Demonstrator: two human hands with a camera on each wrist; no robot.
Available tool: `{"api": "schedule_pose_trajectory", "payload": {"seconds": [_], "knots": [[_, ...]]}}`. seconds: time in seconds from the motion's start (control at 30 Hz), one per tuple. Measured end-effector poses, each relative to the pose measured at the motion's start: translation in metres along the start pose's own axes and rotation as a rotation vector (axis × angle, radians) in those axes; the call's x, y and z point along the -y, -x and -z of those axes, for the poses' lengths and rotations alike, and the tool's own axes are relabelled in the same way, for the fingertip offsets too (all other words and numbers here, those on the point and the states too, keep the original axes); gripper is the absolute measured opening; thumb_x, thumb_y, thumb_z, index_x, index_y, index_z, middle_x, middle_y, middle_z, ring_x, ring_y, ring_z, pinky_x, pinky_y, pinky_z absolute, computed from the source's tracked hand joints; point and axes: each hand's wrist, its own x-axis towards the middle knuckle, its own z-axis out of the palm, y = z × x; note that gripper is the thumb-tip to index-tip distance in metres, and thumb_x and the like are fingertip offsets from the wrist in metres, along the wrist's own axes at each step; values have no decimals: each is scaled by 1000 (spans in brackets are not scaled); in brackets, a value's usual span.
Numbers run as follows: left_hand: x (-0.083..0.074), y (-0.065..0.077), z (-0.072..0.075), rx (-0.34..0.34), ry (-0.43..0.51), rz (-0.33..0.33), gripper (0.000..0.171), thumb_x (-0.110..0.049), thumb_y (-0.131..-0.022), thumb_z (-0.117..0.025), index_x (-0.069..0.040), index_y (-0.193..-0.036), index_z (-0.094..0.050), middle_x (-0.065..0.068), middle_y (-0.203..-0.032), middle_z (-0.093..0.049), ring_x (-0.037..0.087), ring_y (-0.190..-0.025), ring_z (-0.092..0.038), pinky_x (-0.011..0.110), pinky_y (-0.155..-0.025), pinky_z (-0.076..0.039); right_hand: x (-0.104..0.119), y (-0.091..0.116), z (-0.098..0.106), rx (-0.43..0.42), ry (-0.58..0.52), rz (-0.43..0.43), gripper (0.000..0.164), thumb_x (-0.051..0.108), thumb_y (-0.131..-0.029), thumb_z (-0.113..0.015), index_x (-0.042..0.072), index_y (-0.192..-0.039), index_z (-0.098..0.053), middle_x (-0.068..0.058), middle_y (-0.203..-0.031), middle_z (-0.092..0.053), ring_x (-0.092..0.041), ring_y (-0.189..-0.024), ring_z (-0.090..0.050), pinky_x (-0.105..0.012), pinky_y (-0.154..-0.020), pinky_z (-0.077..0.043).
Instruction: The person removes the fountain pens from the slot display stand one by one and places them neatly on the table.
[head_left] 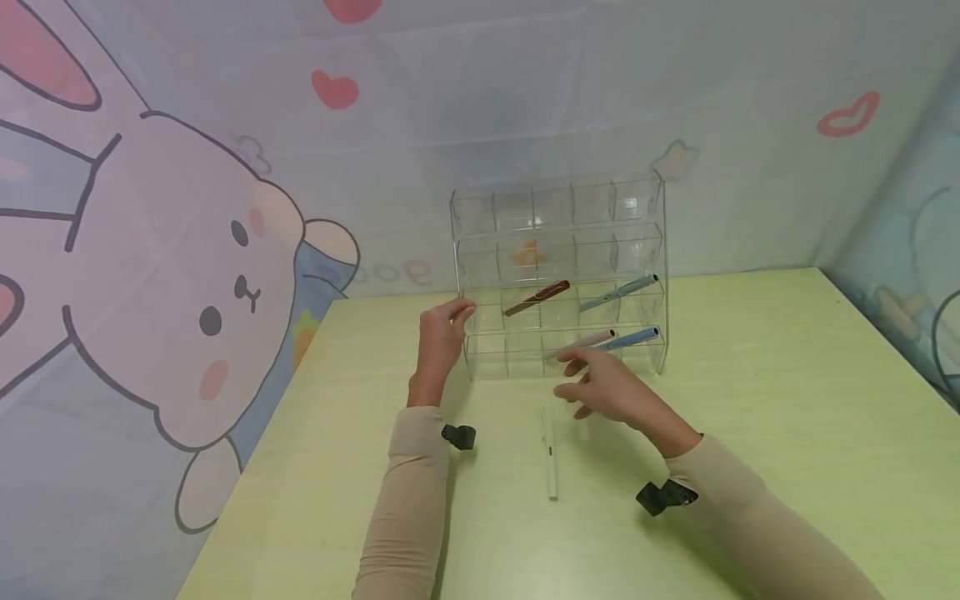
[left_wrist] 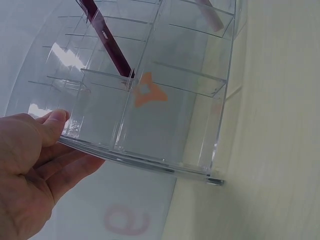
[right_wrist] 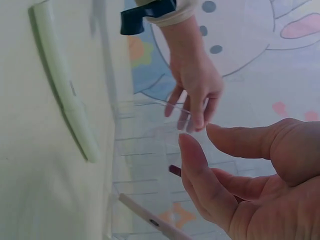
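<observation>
A clear acrylic pen rack (head_left: 454,237) with tiers of small compartments stands at the back of the table. My left hand (head_left: 441,333) pinches its left side edge, thumb in front and fingers behind in the left wrist view. In the rack lie a dark red pen (head_left: 537,298), a teal pen (head_left: 618,292), a blue pen (head_left: 633,337) and a pale pink pen (head_left: 600,337). My right hand (head_left: 611,387) hovers before the bottom tier, fingers loosely bent, a gap between thumb and forefinger, holding nothing. Below and left of it, a pale green pen (head_left: 552,467) lies on the table.
The light yellow-green table (head_left: 787,375) runs back to a printed cloth backdrop (head_left: 405,167) behind the rack. A large cartoon rabbit (head_left: 187,275) covers the cloth on the left. Small dark cameras sit on both wrists, such as the right wrist camera (head_left: 666,497).
</observation>
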Motion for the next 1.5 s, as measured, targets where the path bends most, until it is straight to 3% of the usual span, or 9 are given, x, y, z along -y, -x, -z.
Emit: {"api": "schedule_pose_trajectory", "payload": {"seconds": [0.23, 0.47, 0.67, 0.93, 1.23, 1.37, 1.5], "knots": [[-1, 0, -2, 18, 1, -3, 12, -7, -95, -68, 0, -98, -77, 15, -96, -75, 29, -91, -73, 43, -76, -57, 2, 3, 15, -115, -59, 18, 46, 9, -99, -63, -7, -139, -46, -28, -129, -49, -36, -101, -62, -44, -73, -60], [-2, 1, 0, 35, 1, -11, 13, -3, -94, -67, 0, -103, -77, 17, -101, -75, 30, -94, -72, 43, -77, -57, 1, 0, 22, -152, -58, 31, 48, 13, -100, -63, -5, -141, -45, -25, -127, -51, -37, -101, -63, -39, -70, -60], [-2, -1, 1, 50, 5, -1, 19, 0, -93, -67, 2, -111, -75, 21, -109, -72, 35, -106, -69, 45, -86, -56, -2, -6, 28, -216, -52, 90, 46, 13, -101, -61, -6, -140, -46, -25, -125, -52, -33, -99, -66, -39, -72, -60], [1, 1, -2, 67, 1, 14, 22, -2, -95, -65, 2, -116, -73, 22, -115, -69, 38, -115, -63, 45, -93, -53, -8, -9, 41, -340, -65, 106, 43, 13, -101, -60, -5, -138, -48, -24, -125, -52, -44, -106, -63, -35, -71, -60], [2, -1, -3, 53, -19, -38, 14, 0, -95, -65, 0, -105, -75, 19, -107, -73, 34, -103, -70, 45, -86, -56, -10, -3, 61, -482, -3, 131, 40, 14, -101, -61, -5, -135, -51, -23, -124, -56, -38, -102, -63, -34, -72, -60], [0, -2, -2, 57, -26, -27, 12, -1, -96, -65, -1, -102, -75, 19, -106, -73, 33, -97, -71, 45, -81, -57, -12, -2, 66, -564, 52, 167, 38, 15, -101, -62, -5, -132, -55, -23, -123, -58, -35, -104, -61, -20, -65, -55], [-2, -1, -2, 63, -31, -12, 12, -2, -96, -65, -1, -102, -75, 19, -106, -73, 33, -96, -71, 45, -79, -57, -15, -3, 70, -666, 101, 192, 35, 15, -100, -62, -5, -128, -57, -22, -122, -60, -33, -105, -60, -15, -63, -49]]}}
